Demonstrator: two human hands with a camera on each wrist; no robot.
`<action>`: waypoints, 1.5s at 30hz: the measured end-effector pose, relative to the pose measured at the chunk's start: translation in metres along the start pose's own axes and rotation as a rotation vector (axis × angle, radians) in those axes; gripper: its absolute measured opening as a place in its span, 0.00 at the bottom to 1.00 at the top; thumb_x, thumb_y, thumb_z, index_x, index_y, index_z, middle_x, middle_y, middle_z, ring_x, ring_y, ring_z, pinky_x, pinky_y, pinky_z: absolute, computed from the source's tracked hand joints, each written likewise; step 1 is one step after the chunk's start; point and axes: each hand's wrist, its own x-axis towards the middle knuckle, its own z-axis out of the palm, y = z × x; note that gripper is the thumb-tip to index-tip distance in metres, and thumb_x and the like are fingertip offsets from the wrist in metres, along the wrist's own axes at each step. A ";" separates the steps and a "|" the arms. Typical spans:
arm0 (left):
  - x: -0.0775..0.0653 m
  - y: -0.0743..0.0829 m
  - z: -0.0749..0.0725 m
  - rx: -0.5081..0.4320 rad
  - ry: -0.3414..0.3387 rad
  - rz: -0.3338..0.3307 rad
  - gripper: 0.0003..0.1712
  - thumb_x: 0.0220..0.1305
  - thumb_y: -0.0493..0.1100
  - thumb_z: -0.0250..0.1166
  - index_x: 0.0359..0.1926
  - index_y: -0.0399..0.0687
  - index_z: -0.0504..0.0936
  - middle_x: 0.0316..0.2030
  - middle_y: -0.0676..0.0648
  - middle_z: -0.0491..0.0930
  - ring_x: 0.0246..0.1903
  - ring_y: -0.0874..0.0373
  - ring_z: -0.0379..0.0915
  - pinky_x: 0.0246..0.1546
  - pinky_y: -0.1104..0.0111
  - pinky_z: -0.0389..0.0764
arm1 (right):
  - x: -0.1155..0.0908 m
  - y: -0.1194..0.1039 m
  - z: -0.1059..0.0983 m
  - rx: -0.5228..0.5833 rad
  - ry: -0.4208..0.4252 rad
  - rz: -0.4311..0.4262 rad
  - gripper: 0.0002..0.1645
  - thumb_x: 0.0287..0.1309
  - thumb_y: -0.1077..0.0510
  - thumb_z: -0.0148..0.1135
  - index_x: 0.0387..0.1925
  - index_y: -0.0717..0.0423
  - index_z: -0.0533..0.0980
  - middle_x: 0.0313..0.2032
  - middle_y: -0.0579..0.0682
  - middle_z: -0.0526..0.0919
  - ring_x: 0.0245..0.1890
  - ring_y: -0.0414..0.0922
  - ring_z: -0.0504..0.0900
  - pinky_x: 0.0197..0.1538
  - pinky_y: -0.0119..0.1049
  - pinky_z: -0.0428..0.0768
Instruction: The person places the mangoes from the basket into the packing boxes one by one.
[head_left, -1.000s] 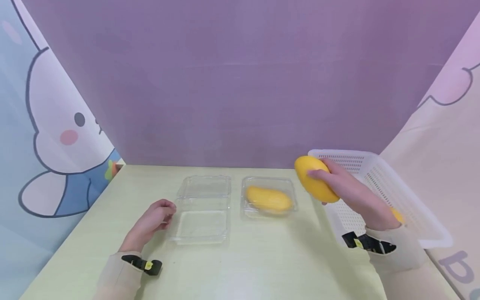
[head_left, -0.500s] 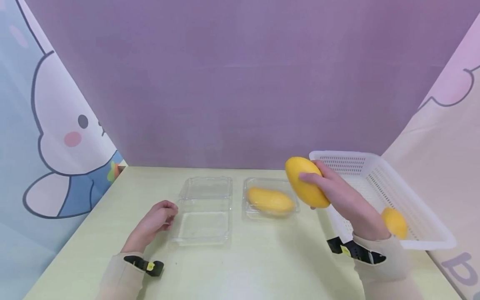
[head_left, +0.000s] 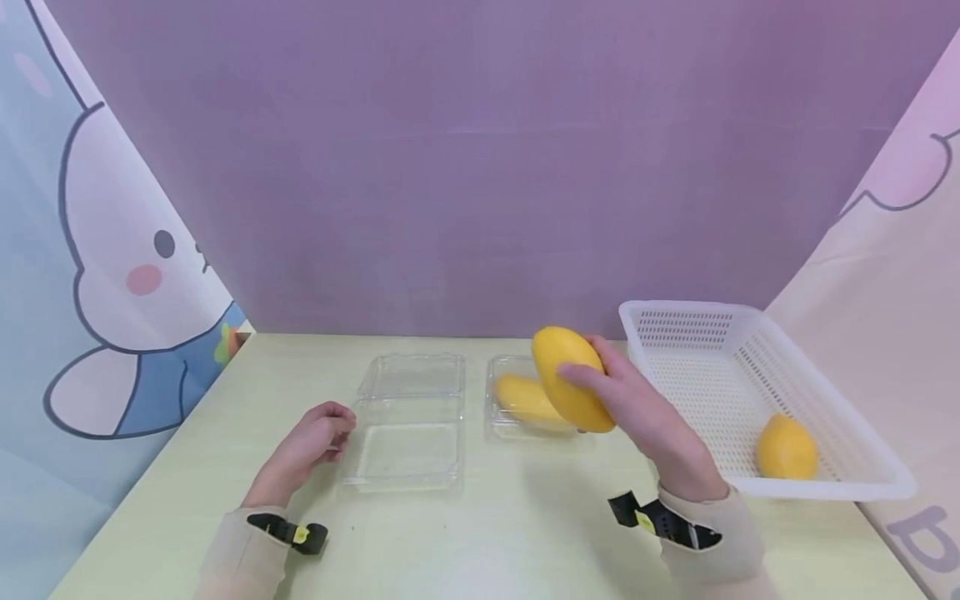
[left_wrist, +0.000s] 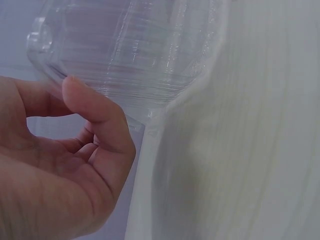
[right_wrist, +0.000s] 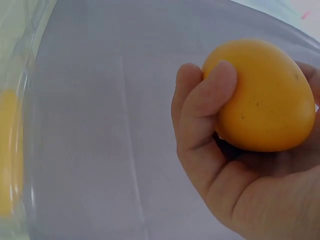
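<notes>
My right hand grips a yellow mango, held up in front of a clear box. The right wrist view shows the fingers curled round the mango. Behind it, a second mango lies in the clear plastic box, partly covered by the held one. To the left, an open clear plastic clamshell box lies with its lid folded back. My left hand pinches its left edge; the left wrist view has thumb and finger at the rim of the clear plastic.
At the right stands a white perforated basket with one mango in it. A purple cloth hangs behind the pale table, and printed curtains flank it on both sides.
My right hand has carried the mango leftward from the basket toward the box with a mango in it, uncovering the mango in the basket. My left hand stays at the clamshell box's edge.
</notes>
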 end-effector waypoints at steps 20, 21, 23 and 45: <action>-0.001 -0.001 0.000 -0.016 0.001 0.010 0.15 0.68 0.39 0.49 0.50 0.32 0.66 0.30 0.42 0.69 0.27 0.53 0.66 0.26 0.65 0.71 | 0.022 0.001 0.062 0.141 -0.032 -0.042 0.28 0.61 0.46 0.59 0.59 0.49 0.64 0.42 0.59 0.72 0.33 0.53 0.75 0.34 0.42 0.78; -0.001 -0.001 0.000 -0.015 0.002 0.010 0.15 0.68 0.39 0.49 0.50 0.32 0.66 0.30 0.42 0.69 0.27 0.53 0.66 0.26 0.65 0.71 | 0.022 0.001 0.065 0.145 -0.030 -0.041 0.28 0.61 0.46 0.59 0.59 0.48 0.64 0.42 0.59 0.72 0.33 0.53 0.75 0.33 0.42 0.78; -0.001 -0.001 0.001 -0.014 0.004 0.009 0.15 0.69 0.39 0.49 0.50 0.32 0.66 0.30 0.42 0.69 0.26 0.53 0.66 0.26 0.65 0.71 | 0.023 0.002 0.071 0.146 -0.028 -0.038 0.27 0.60 0.46 0.59 0.59 0.47 0.64 0.42 0.59 0.72 0.33 0.53 0.75 0.33 0.42 0.78; 0.000 0.000 0.004 -0.028 0.003 -0.003 0.15 0.68 0.39 0.49 0.50 0.31 0.66 0.31 0.41 0.69 0.26 0.54 0.66 0.25 0.66 0.72 | 0.040 0.001 0.126 0.071 0.022 -0.069 0.36 0.55 0.40 0.63 0.62 0.44 0.64 0.51 0.48 0.73 0.44 0.49 0.75 0.44 0.43 0.75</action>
